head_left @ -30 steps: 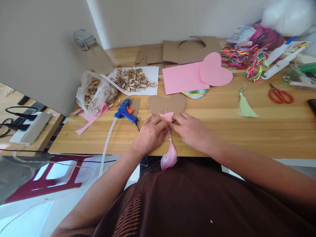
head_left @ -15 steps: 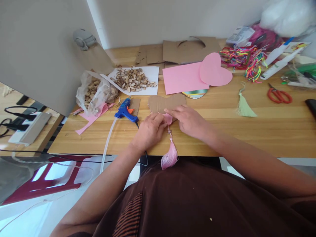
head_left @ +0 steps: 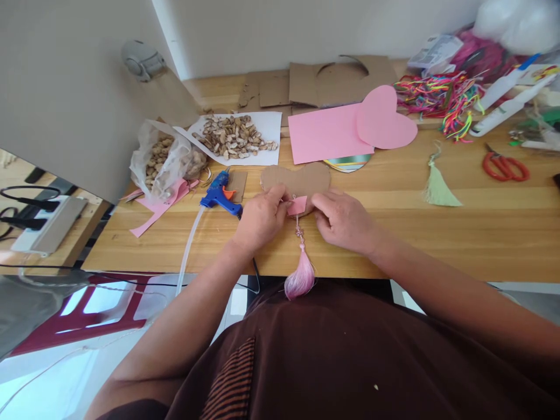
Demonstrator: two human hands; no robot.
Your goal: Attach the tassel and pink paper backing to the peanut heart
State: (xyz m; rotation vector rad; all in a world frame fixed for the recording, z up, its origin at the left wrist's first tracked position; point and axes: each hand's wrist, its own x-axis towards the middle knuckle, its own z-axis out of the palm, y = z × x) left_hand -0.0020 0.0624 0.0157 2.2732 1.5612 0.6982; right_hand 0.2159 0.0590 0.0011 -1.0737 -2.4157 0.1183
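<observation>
A heart-shaped piece of brown cardboard (head_left: 301, 177) lies at the front of the table. Across its lower point sits a small pink paper piece (head_left: 298, 205), over the cord of a pink tassel (head_left: 300, 275). The tassel hangs past the table's front edge. My left hand (head_left: 261, 219) pinches the left end of the paper piece, thumb and fingers together. With curled fingers, my right hand (head_left: 343, 220) grips the lower right edge of the cardboard heart; its fingertips are partly hidden.
A blue glue gun (head_left: 220, 194) lies left of my hands, near a bag of peanuts (head_left: 160, 160) and shells on white paper (head_left: 269, 125). Behind are pink paper (head_left: 321, 134) and a pink heart (head_left: 385, 119). At right are a green tassel (head_left: 440, 185) and red scissors (head_left: 505, 167).
My right hand has drawn back to the right, off the pink paper piece, to the cardboard's edge. The paper piece and cord now show more fully. My left hand stays close by.
</observation>
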